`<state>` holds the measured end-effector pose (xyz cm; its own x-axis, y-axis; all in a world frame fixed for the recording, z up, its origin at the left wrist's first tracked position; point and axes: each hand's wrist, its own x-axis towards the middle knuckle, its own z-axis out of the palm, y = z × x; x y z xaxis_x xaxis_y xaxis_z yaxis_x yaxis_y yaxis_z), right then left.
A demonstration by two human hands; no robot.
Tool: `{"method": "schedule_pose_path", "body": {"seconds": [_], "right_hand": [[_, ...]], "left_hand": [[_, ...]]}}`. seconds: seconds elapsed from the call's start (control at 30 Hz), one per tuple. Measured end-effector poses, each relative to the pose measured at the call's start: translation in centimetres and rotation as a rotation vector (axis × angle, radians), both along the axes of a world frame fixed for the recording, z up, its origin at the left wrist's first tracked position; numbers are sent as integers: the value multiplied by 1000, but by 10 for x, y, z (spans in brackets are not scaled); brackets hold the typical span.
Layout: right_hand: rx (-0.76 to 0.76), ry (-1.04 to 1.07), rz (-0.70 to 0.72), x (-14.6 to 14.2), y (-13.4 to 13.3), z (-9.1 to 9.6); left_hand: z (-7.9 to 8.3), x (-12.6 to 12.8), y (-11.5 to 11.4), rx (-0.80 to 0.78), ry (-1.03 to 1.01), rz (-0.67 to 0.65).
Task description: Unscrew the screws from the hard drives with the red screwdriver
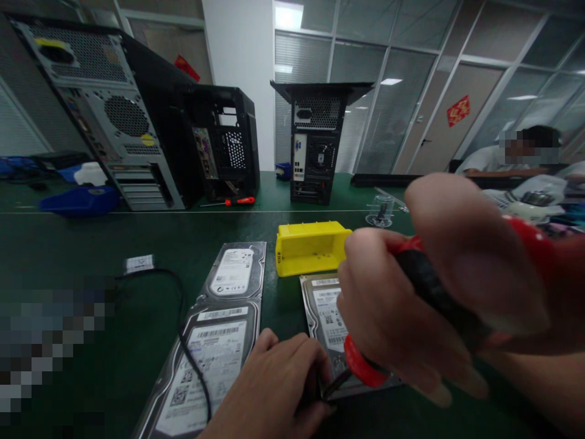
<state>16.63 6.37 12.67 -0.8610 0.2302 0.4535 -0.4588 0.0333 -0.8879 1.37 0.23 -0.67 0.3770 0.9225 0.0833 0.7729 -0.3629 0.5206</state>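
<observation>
My right hand [411,305] is wrapped round a screwdriver with a red and black handle [363,363]. Its dark shaft slants down left to the near left corner of a hard drive [326,305], which lies label up and is partly covered by that hand. At the same corner, my left hand [283,378] is closed with its fingers curled around the screwdriver's tip; what they pinch is hidden. Left of it lie two more hard drives, a nearer one [214,347] and a farther one [237,268], touching end to end.
A yellow bin [313,250] stands behind the drives. A black cable [180,305] crosses the near left drive. Computer cases [315,146] line the back, with a red screwdriver [240,201] before them. A clear cup [380,210] stands right. Another person [489,160] sits beyond.
</observation>
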Motion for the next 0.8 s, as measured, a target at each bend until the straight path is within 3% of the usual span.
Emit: {"method": "schedule_pose_path", "body": {"seconds": [0.17, 0.4, 0.57, 0.8], "right_hand": [[-103, 116, 178, -3, 1, -6], [17, 68, 16, -6, 12, -13], [92, 114, 60, -8, 18, -13], [-19, 56, 62, 0, 18, -8]], "left_hand": [[-2, -1, 1, 10, 4, 8], [1, -1, 2, -131, -24, -14], [1, -1, 4, -143, -32, -19], [-1, -2, 2, -139, -52, -19]]}}
